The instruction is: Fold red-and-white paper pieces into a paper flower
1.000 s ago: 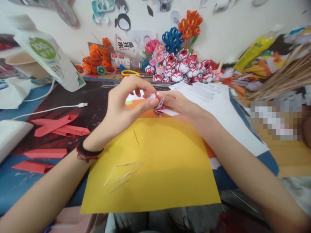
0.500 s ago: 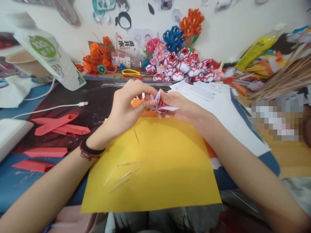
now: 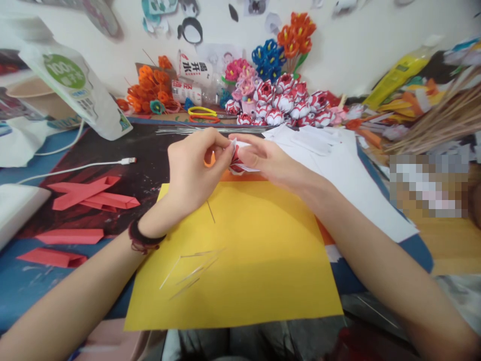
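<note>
A small red-and-white folded paper flower is held between my two hands, above the far edge of a yellow paper sheet. My left hand pinches a white tip of it between thumb and forefinger. From the other side, my right hand grips it with the thumb in front and the fingers behind. Part of the flower is hidden by the fingers. Several thin wire pieces lie on the yellow sheet, and one more sits near my left wrist.
Red folded paper strips lie at left, near a white cable and a tilted white bottle. White paper sheets spread at right. Finished red-and-white flowers, scissors and long wires line the back.
Both hands have shifted slightly left with the paper flower. The right fingers have come up over its top and the left ones now pinch its white tip.
</note>
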A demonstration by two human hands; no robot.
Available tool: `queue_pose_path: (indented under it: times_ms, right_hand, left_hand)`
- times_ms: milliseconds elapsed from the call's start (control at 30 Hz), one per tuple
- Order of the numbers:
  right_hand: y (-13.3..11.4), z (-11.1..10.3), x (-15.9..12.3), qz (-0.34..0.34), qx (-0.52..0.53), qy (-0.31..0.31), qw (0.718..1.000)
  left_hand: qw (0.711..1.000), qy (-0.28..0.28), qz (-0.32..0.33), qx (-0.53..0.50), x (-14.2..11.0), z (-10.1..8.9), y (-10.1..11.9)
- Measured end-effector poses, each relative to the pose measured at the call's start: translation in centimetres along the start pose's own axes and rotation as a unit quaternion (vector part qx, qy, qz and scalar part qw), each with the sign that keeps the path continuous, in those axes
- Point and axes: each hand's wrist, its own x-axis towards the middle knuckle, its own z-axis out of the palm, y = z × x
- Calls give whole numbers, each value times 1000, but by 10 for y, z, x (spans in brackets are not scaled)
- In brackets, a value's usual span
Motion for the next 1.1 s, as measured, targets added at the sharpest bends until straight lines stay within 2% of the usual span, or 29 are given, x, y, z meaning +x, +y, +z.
queue_pose_path:
  times_ms: [100,300,467,600,933,1100]
  right_hand:
    - [3,1,1,-57,-102,61,991]
    - [5,2,3,-180,-269,153,934]
    - [0,8,-1,-245,-388,170,872]
    - [-2,13,-3,-277,-430,192,837]
    - [2,15,-3,-280,-467,224,808]
    - [7,11,-2,-270,-488,197,806]
  left_hand:
    - [1000,-1,-2,20,-1,0,-1]
    - [999,-5,7,36,-3,1,-2]
    - [999,3,0,34,-3,1,-3]
    - [1000,4,-4,31,-4,0,-3]
    - [998,5,25,50,-9,3,0]
    - [994,-44,67,73,-15,8,-12]
